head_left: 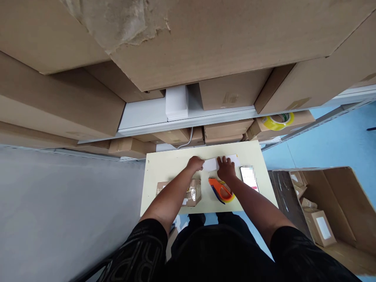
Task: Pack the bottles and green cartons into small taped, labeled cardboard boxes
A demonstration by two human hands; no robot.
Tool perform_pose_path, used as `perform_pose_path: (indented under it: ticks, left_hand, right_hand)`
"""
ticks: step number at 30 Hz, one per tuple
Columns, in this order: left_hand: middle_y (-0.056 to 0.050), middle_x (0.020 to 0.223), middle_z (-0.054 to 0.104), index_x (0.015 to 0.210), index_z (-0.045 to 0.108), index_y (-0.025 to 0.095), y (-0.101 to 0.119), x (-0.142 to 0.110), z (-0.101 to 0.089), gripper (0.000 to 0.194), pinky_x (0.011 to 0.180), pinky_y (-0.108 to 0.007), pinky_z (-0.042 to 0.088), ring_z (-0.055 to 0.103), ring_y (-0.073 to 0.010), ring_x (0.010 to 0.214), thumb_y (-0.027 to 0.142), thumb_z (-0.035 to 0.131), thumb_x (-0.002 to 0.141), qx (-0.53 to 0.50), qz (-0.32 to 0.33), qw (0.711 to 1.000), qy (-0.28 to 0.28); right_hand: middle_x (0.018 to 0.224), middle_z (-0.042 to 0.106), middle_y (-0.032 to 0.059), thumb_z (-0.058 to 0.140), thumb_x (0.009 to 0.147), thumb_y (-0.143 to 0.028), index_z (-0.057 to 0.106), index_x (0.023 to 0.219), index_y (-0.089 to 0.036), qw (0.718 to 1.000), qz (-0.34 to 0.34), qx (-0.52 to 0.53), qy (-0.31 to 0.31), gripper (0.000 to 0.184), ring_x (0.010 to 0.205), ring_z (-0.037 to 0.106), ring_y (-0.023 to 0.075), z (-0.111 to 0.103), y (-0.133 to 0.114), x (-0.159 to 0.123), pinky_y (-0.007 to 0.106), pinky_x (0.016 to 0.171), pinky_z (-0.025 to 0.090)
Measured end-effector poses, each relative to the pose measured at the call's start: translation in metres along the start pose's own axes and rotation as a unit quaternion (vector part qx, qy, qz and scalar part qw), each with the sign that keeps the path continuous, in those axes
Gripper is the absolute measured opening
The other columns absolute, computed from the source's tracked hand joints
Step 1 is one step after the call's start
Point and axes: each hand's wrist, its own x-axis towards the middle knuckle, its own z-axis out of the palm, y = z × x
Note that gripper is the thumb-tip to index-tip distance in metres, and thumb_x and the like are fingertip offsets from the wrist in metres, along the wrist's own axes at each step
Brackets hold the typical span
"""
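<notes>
My left hand [196, 163] pinches the left end of a white paper strip [210, 165] near the far side of the small cream table [164, 162]. On the strip's right part rests my right hand [226, 169], its fingers spread and pressing down. Just below that hand lies an orange tape dispenser [216, 183] with a dark blue pen-like stick [216, 194] along its left side. A taped cardboard box [194, 192] sits under my left forearm, which partly hides it. To the right of my right hand is a phone [249, 178] with a lit screen.
A metal shelf [188, 124] holding large cartons [229, 35] and a white paper stack [176, 102] stands beyond the table. A yellow tape roll [278, 121] lies on a lower carton. At right, an open carton [337, 196] contains several small boxes [319, 227].
</notes>
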Motion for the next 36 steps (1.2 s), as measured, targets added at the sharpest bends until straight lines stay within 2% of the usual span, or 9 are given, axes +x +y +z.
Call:
perform_pose_path:
  ticks: [7, 13, 18, 21, 24, 27, 30, 32, 36]
  left_hand:
    - [-0.011, 0.066, 0.074, 0.071, 0.072, 0.012, -0.008, 0.0, -0.001, 0.018, 0.055, -0.025, 0.048, 0.064, -0.016, 0.052, 0.025, 0.071, 0.083, 0.023, -0.069, 0.995, -0.062]
    - [-0.011, 0.071, 0.076, 0.074, 0.073, 0.012, -0.022, -0.023, -0.03, 0.012, 0.059, -0.026, 0.049, 0.068, -0.0184, 0.06, 0.023, 0.074, 0.079, -0.006, -0.044, 0.999, -0.027]
    - [-0.007, 0.089, 0.08, 0.096, 0.072, 0.017, -0.039, -0.065, -0.05, 0.016, 0.062, -0.022, 0.05, 0.072, -0.0143, 0.071, 0.031, 0.065, 0.093, -0.138, 0.029, 0.99, 0.026]
    - [-0.007, 0.082, 0.078, 0.091, 0.069, 0.016, -0.05, -0.092, -0.057, 0.016, 0.062, -0.023, 0.05, 0.072, -0.0149, 0.071, 0.032, 0.07, 0.09, -0.281, 0.074, 0.956, 0.046]
    - [-0.006, 0.081, 0.076, 0.09, 0.067, 0.017, -0.06, -0.119, -0.062, 0.021, 0.066, -0.025, 0.052, 0.073, -0.0166, 0.075, 0.035, 0.075, 0.086, -0.377, 0.122, 0.916, 0.057]
    - [-0.006, 0.083, 0.076, 0.093, 0.067, 0.018, -0.07, -0.147, -0.063, 0.029, 0.072, -0.028, 0.053, 0.074, -0.0186, 0.082, 0.042, 0.077, 0.082, -0.43, 0.17, 0.884, 0.069]
    - [-0.005, 0.083, 0.075, 0.092, 0.065, 0.018, -0.081, -0.175, -0.06, 0.035, 0.075, -0.029, 0.054, 0.074, -0.0194, 0.083, 0.047, 0.08, 0.078, -0.466, 0.201, 0.859, 0.068]
    - [-0.005, 0.082, 0.075, 0.092, 0.065, 0.018, -0.089, -0.193, -0.058, 0.038, 0.074, -0.029, 0.054, 0.073, -0.0198, 0.083, 0.049, 0.08, 0.077, -0.476, 0.221, 0.849, 0.063]
    - [-0.006, 0.087, 0.076, 0.094, 0.068, 0.017, -0.111, -0.229, -0.069, 0.043, 0.077, -0.03, 0.054, 0.073, -0.0202, 0.085, 0.051, 0.084, 0.074, -0.468, 0.282, 0.836, 0.054]
  right_hand:
    - [0.164, 0.035, 0.0176, 0.047, 0.09, -0.019, 0.029, 0.166, -0.018, 1.0, 0.004, 0.0, -0.001, 0.078, 0.132, 0.041, 0.0364, 0.002, 0.0, 0.0, 0.048, 0.103, 0.038]
    - [0.166, 0.031, 0.018, 0.048, 0.088, -0.021, 0.024, 0.168, -0.018, 1.0, 0.006, -0.005, -0.014, 0.084, 0.136, 0.038, 0.0365, -0.003, -0.003, -0.004, 0.048, 0.105, 0.037]
    - [0.166, 0.032, 0.0204, 0.05, 0.086, -0.018, 0.021, 0.167, -0.011, 1.0, 0.009, 0.023, -0.016, 0.087, 0.14, 0.038, 0.0351, -0.011, -0.001, -0.009, 0.046, 0.107, 0.039]
    - [0.166, 0.034, 0.0214, 0.055, 0.083, -0.02, 0.024, 0.165, -0.008, 0.999, -0.009, 0.048, 0.012, 0.089, 0.141, 0.039, 0.034, -0.02, 0.003, -0.017, 0.044, 0.11, 0.039]
    - [0.161, 0.043, 0.0213, 0.058, 0.085, -0.024, 0.045, 0.156, -0.007, 0.989, -0.032, 0.123, 0.074, 0.074, 0.142, 0.042, 0.0345, -0.036, -0.001, -0.034, 0.045, 0.116, 0.037]
    - [0.139, 0.065, 0.0173, 0.058, 0.093, -0.041, 0.065, 0.136, -0.014, 0.924, -0.018, 0.373, 0.079, 0.052, 0.126, 0.059, 0.0311, -0.06, -0.025, -0.058, 0.044, 0.108, 0.047]
    - [0.108, 0.076, 0.0096, 0.063, 0.09, -0.061, 0.073, 0.116, -0.02, 0.764, -0.014, 0.644, 0.029, 0.05, 0.097, 0.071, 0.025, -0.093, -0.067, -0.084, 0.039, 0.088, 0.056]
    - [0.087, 0.076, 0.0046, 0.073, 0.082, -0.063, 0.075, 0.1, -0.019, 0.693, -0.031, 0.72, 0.027, 0.047, 0.079, 0.069, 0.0204, -0.117, -0.098, -0.099, 0.034, 0.077, 0.055]
    - [0.075, 0.075, 0.0016, 0.089, 0.067, -0.051, 0.072, 0.088, -0.018, 0.617, -0.037, 0.785, 0.036, 0.043, 0.068, 0.067, 0.0186, -0.157, -0.148, -0.126, 0.031, 0.067, 0.054]
